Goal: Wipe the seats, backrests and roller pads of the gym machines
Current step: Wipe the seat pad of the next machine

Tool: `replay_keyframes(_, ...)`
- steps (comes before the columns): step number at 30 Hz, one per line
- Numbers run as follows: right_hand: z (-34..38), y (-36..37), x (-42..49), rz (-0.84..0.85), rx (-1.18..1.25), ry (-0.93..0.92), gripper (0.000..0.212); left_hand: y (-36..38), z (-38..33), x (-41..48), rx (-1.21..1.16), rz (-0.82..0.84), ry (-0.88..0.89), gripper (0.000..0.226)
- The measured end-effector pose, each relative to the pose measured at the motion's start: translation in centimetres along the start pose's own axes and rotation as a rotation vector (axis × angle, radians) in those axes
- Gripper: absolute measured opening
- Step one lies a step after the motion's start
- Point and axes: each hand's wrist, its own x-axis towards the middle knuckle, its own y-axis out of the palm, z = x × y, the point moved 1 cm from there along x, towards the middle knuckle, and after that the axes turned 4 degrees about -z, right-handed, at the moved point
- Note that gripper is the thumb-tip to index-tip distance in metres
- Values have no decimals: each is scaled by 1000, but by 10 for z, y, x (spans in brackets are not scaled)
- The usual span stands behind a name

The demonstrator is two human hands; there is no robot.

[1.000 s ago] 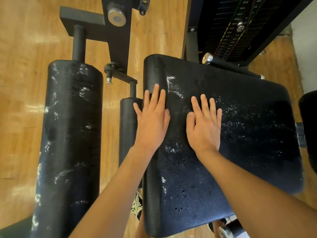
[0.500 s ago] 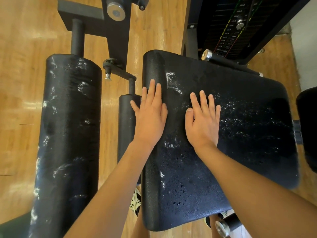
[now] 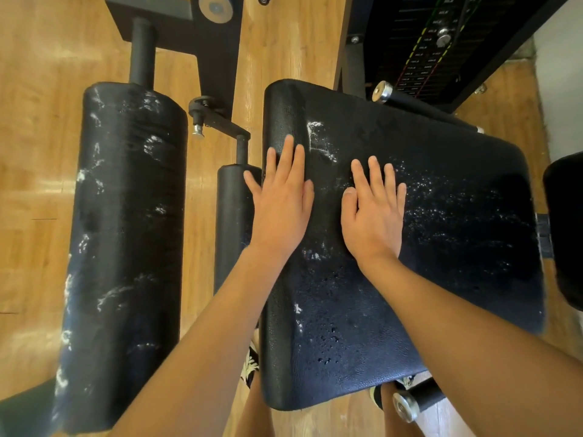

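Note:
A black padded seat (image 3: 441,241) fills the middle and right of the view, speckled with white foam and droplets. My left hand (image 3: 280,200) lies flat on its left edge, fingers straight. Beside it my right hand (image 3: 372,212) presses flat on the seat's middle, fingers together. Neither hand holds a cloth. A large black roller pad (image 3: 126,247) streaked with white foam stands to the left, and a smaller black roller pad (image 3: 233,222) sits between it and the seat.
A black steel frame (image 3: 217,55) with a pull pin (image 3: 198,129) rises at the top. The weight stack (image 3: 441,39) stands at the top right. Another black pad (image 3: 564,228) shows at the right edge. Wooden floor (image 3: 38,152) lies all around; my shoes show below.
Both hands stay flat on the seat and have drifted a little toward its far edge. The view has shifted slightly.

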Motion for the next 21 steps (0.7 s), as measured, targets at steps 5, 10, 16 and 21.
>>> replay_keyframes(5,0,0,0,-6,15,0,53,-1,-1,24,14,-22,-12,57)
replay_keyframes(10,1,-1,0,5,4,-1,53,2,1,-4,-6,-37,14,59)
replay_keyframes(16,2,-3,-1,15,4,1,53,7,-1,-57,-16,-23,-1,57)
replay_keyframes(21,2,-1,0,11,-4,-6,53,10,-3,-42,15,-33,15,54)
